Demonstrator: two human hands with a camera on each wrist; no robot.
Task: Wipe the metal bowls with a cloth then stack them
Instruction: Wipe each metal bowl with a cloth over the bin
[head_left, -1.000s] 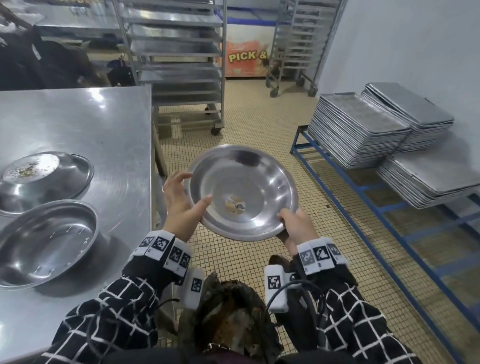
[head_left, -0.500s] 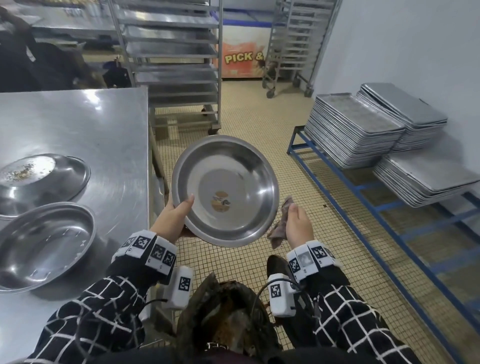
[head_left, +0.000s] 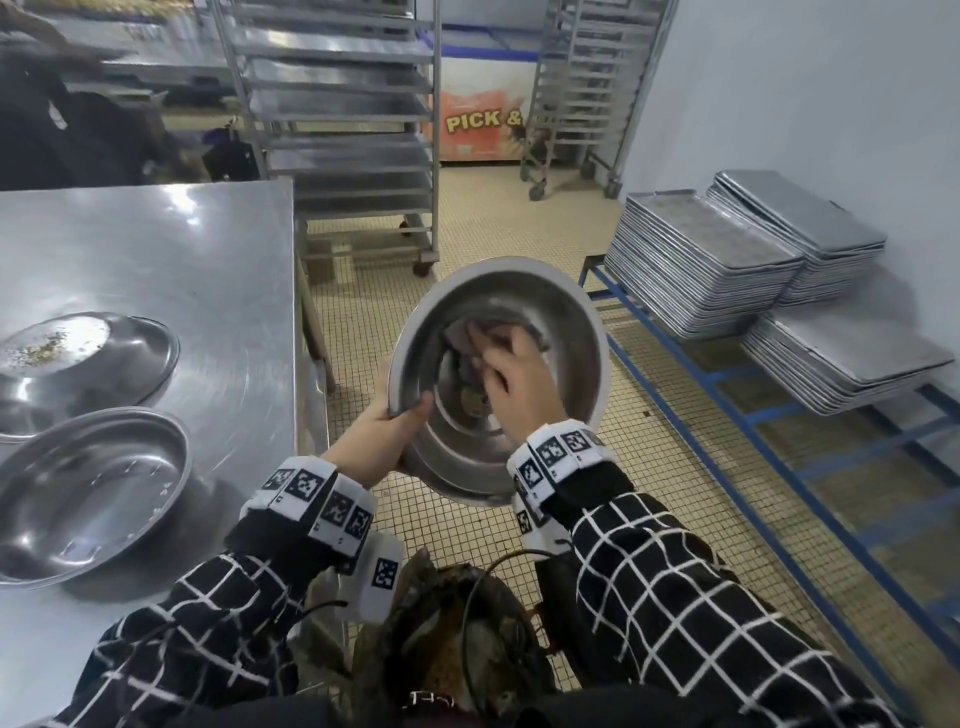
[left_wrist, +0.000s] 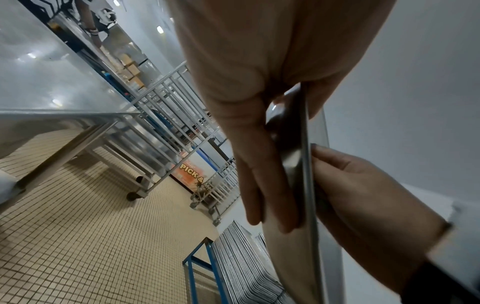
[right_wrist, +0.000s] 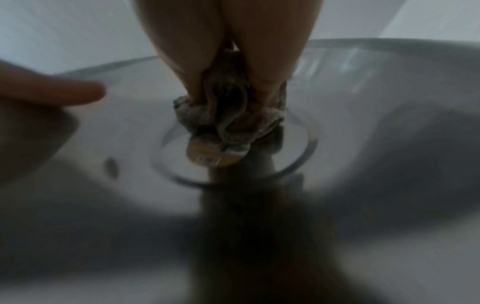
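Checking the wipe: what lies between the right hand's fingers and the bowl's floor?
The bunched cloth, pinched by the right hand against the held bowl; right wrist view shows it.

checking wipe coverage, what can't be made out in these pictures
- Head view: the round metal bowl's centre, covered by the right hand and greyish crumpled cloth.
- Right wrist view: the round sticker, blurred and half under the cloth.
- Left wrist view: the bowl's inside, seen edge-on behind the left hand.
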